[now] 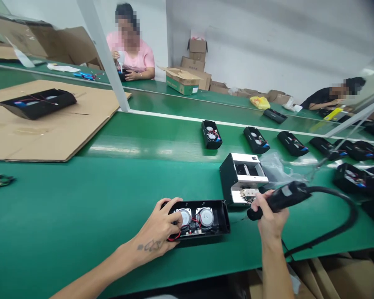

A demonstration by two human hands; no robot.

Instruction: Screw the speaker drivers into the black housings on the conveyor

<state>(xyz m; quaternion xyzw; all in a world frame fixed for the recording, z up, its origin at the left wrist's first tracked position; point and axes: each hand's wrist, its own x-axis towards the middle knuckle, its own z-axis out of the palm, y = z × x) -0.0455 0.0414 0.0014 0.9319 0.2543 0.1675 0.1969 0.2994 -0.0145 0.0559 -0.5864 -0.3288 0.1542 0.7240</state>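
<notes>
A black speaker housing (220, 220) lies on the green bench in front of me, its inside facing up. Two round speaker drivers (205, 217) with red and black wires sit in it. My left hand (157, 228) grips the housing's left end, fingers curled over the rim and into it. In my right hand (272, 220) is a black electric screwdriver (288, 197), tilted, with its nose towards the screw feeder (229, 180) and the housing's right end. The screwdriver's thin bit is blurred, and whether it bears a screw I cannot tell.
Several similar housings (211, 135) stand in a row on the belt and pile up at the right. Flat cardboard (50, 141) with another housing (40, 104) is at left. The screwdriver's cable (352, 207) loops right. A clear bag (276, 168) lies behind the feeder. Two people sit across.
</notes>
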